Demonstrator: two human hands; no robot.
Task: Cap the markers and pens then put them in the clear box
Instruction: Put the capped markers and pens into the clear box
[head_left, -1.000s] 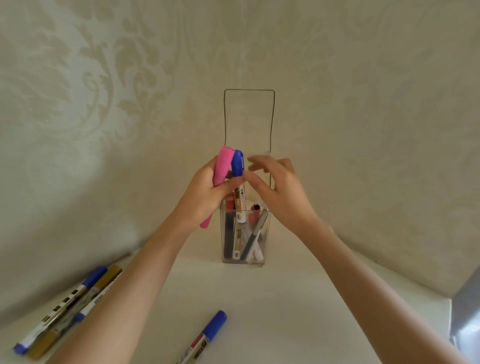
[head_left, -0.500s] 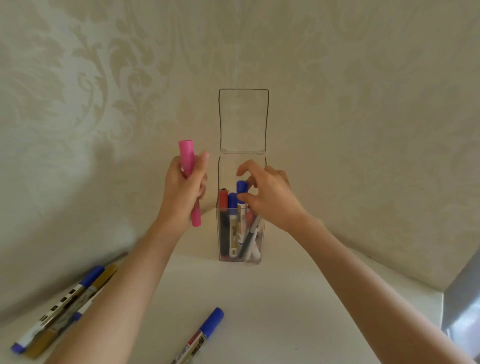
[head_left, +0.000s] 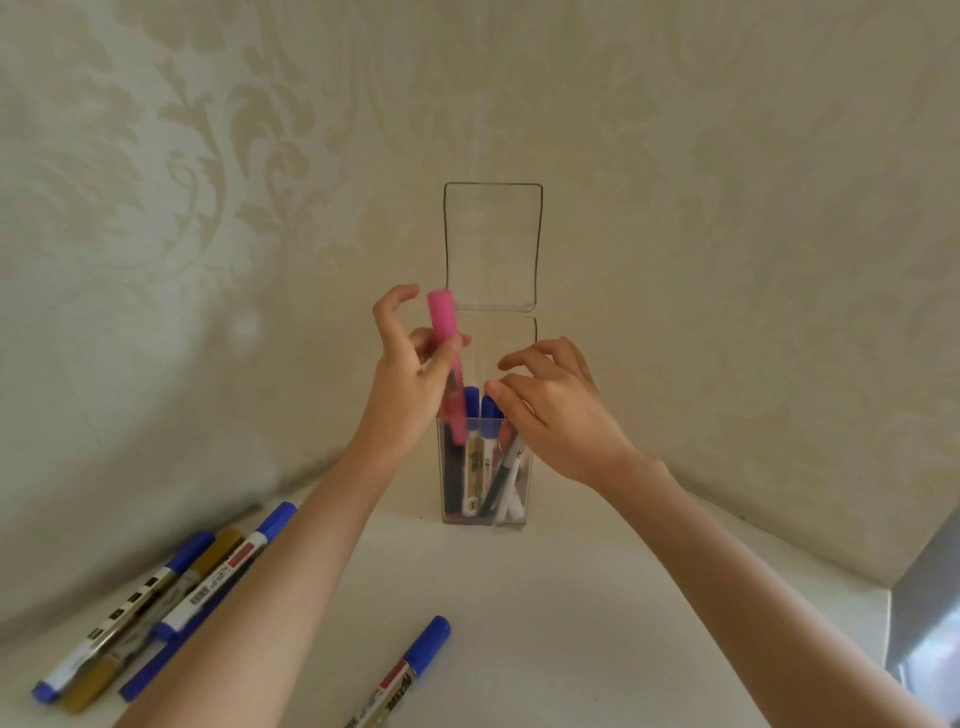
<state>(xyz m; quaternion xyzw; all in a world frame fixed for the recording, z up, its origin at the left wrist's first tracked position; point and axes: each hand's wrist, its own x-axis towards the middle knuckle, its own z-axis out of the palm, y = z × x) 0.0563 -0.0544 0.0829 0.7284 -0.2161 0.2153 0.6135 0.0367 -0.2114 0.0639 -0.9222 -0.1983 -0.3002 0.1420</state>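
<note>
The clear box (head_left: 523, 488) stands upright at the back of the white table, its hinged lid (head_left: 492, 244) raised against the wall. Several capped markers and pens stand inside it, blue caps (head_left: 480, 402) showing at the rim. My left hand (head_left: 410, 379) holds a pink marker (head_left: 444, 332) nearly upright, its lower end dipping into the box's left side. My right hand (head_left: 556, 410) hovers over the box's right side with fingers curled and apart, holding nothing.
Three markers with blue and gold caps (head_left: 150, 603) lie side by side at the table's left edge. Another blue-capped marker (head_left: 405, 670) lies at the front centre. Patterned wallpaper rises close behind the box. A dark edge (head_left: 924, 613) borders the table on the right.
My right hand let go of the blue-capped marker, which now stands in the box. My left hand has swung the pink marker rightward over the box and lowered its end inside.
</note>
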